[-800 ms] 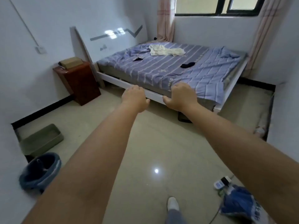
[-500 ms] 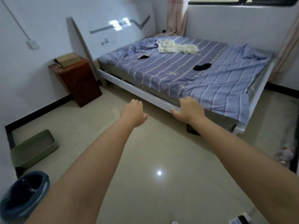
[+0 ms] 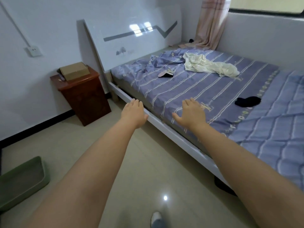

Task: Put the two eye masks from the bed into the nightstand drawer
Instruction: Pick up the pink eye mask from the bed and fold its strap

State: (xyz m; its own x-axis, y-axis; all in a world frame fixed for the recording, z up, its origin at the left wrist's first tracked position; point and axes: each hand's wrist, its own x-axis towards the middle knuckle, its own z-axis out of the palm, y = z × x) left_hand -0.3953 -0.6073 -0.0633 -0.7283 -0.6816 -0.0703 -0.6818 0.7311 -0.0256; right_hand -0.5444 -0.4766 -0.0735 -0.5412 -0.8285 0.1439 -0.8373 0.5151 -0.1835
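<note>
Two eye masks lie on the blue striped bed point(image 3: 189, 89). One eye mask point(image 3: 165, 74), pinkish on its upturned side with black edges, rests near the headboard. A black eye mask point(image 3: 247, 101) lies further right, mid-bed. The dark red wooden nightstand point(image 3: 85, 96) stands left of the bed, and I see no open drawer on it. My left hand point(image 3: 134, 112) hovers open over the bed's white side rail. My right hand point(image 3: 191, 112) is open, fingers spread, over the near edge of the sheet. Both hands are empty.
A cardboard box point(image 3: 74, 73) sits on the nightstand. A cream cloth point(image 3: 209, 65) lies crumpled near the head of the bed. A green bin point(image 3: 21, 180) stands on the tiled floor at the left. My shoe point(image 3: 156, 218) shows at the bottom edge.
I have stepped closer to the bed, which now fills more of the view. Both hands have moved forward, the right one from the rail to over the sheet, its fingers spreading.
</note>
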